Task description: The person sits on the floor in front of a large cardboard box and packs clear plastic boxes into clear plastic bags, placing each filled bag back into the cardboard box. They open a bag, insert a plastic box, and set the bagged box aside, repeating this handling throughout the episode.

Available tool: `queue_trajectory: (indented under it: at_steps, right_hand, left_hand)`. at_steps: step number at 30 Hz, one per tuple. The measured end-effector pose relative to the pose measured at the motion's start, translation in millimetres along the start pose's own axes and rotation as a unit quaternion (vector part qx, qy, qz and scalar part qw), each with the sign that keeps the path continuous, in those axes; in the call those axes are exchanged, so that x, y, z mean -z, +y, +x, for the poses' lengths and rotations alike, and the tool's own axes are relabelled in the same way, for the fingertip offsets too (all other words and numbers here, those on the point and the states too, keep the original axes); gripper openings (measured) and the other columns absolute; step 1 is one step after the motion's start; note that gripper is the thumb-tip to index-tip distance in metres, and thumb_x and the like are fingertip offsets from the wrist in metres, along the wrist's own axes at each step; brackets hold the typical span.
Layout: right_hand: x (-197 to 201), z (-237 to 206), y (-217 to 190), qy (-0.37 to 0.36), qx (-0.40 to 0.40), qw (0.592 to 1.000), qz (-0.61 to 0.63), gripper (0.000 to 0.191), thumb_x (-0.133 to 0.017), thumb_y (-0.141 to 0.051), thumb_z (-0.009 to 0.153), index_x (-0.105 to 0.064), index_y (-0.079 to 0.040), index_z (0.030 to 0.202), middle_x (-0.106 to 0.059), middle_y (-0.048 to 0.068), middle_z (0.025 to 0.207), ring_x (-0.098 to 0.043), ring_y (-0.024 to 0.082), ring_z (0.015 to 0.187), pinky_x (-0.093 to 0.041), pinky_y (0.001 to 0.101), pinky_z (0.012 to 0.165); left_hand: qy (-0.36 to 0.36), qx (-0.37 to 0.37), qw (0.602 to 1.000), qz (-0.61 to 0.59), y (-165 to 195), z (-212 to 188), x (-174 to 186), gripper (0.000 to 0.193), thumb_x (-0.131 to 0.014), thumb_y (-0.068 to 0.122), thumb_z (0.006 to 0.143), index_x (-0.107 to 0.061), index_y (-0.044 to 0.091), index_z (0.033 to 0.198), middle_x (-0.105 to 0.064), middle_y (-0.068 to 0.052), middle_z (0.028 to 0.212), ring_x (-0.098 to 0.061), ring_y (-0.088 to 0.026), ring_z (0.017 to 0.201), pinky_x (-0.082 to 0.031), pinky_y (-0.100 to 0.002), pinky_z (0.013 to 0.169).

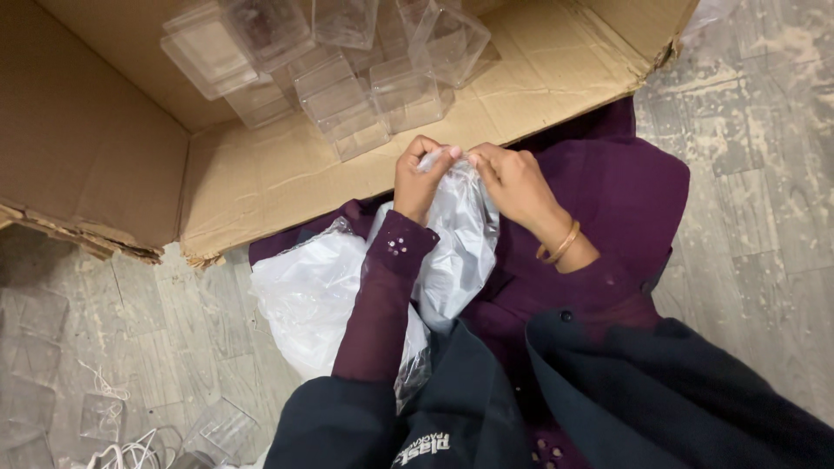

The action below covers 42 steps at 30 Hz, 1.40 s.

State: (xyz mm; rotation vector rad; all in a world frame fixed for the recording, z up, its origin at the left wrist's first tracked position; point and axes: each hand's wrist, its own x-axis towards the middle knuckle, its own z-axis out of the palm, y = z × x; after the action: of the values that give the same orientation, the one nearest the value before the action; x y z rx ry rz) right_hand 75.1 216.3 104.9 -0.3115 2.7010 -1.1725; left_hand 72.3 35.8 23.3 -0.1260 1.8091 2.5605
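Note:
My left hand [420, 178] and my right hand [514, 180] meet over my lap, both pinching the top edge of a thin clear plastic bag [460, 243]. The bag hangs down between my wrists, crumpled and whitish. A bigger bundle of the same plastic bags [304, 300] lies against my left forearm, over the purple cloth [625, 187] on my lap. My left sleeve is dark purple with small studs. On the right wrist sits a gold bangle [560, 246].
A flattened cardboard sheet [261, 174] lies on the floor ahead with several clear plastic boxes [347, 95] piled on it. More clear boxes [217, 430] and white string [113, 452] lie on the grey floor at lower left.

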Motion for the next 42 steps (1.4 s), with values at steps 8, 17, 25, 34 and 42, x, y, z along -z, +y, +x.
queue_trajectory:
  at_steps: [8,17,25,34,42]
  right_hand:
    - [-18,38,27,0.012,0.03,0.904,0.427,0.016,-0.066,-0.015,0.106,-0.073,0.0,0.106,-0.067,0.005,0.086,-0.055,0.014,0.071,-0.044,0.028,0.064]
    - [-8,94,45,-0.11,0.005,0.69,0.716,0.013,-0.064,-0.01,0.1,-0.071,-0.001,0.094,-0.067,0.006,0.085,-0.063,0.017,0.076,-0.055,0.0317,0.07]
    - [-30,145,-7,0.081,0.105,0.991,-0.001,0.049,-0.058,0.004,0.095,-0.071,-0.022,0.134,-0.069,0.015,0.109,-0.068,0.024,0.081,-0.055,0.0368,0.08]
    - [-5,48,43,0.179,0.081,0.959,0.206,0.02,-0.063,0.004,0.099,-0.07,-0.005,0.116,-0.069,0.011,0.104,-0.066,0.02,0.092,-0.053,0.0298,0.079]
    - [-28,33,101,0.148,0.059,0.982,0.097,0.016,-0.07,-0.008,0.094,-0.069,0.001,0.107,-0.071,0.006,0.097,-0.071,0.016,0.086,-0.057,0.0309,0.078]
  left_hand:
    - [-0.07,0.085,0.991,-0.071,20,2,7,0.024,-0.067,0.029,0.103,-0.07,0.005,0.099,-0.068,0.002,0.093,-0.057,-0.006,0.084,-0.047,-0.024,0.078]
    - [-0.052,-0.092,0.983,0.152,37,47,79,0.02,-0.074,0.02,0.107,-0.06,0.006,0.101,-0.063,-0.005,0.092,-0.061,-0.022,0.085,-0.051,-0.037,0.078]
    - [0.188,-0.103,0.773,0.597,28,78,60,0.041,-0.068,0.005,0.084,-0.061,0.017,0.122,-0.07,-0.02,0.088,-0.068,-0.044,0.08,-0.051,-0.055,0.066]
    - [0.005,0.054,0.997,0.047,12,40,51,0.018,-0.059,0.007,0.097,-0.072,0.006,0.111,-0.064,0.0,0.076,-0.057,-0.009,0.064,-0.044,-0.028,0.061]
    - [0.037,-0.063,0.891,0.448,-14,21,36,0.013,-0.064,0.015,0.093,-0.074,0.008,0.097,-0.072,-0.017,0.083,-0.069,-0.032,0.077,-0.052,-0.035,0.069]
